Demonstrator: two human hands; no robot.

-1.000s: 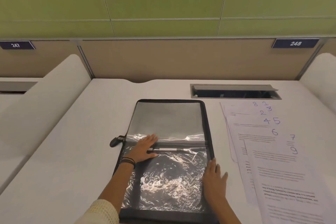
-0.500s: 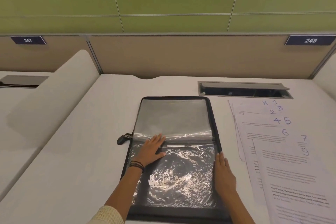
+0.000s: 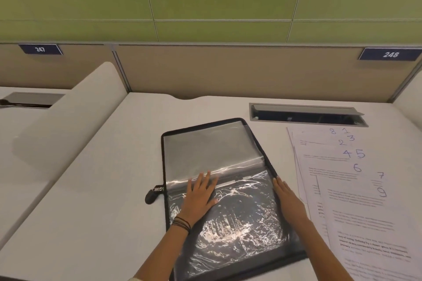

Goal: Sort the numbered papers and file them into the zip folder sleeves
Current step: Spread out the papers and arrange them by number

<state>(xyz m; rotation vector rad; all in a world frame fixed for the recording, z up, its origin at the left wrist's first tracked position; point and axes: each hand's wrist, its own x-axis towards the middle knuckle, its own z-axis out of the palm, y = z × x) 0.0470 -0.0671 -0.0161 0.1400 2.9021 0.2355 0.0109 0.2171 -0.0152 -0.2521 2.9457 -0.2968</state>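
Filing is hardly starting: the left hand (image 3: pixel 199 196) and right hand (image 3: pixel 287 198) are resting flat and empty on the open zip folder (image 3: pixel 205 143), while the numbered papers (image 3: pixel 356 207) are lying unfiled just right of it.

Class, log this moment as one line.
left hand: flat on zip folder | right hand: flat at folder's right edge | numbered papers: unfiled, right of folder

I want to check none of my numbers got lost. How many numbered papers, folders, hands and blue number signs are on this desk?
numbered papers, counted by the handwritten numbers showing: 9
zip folder: 1
hands: 2, the left hand and the right hand
blue number signs: 2
total: 14
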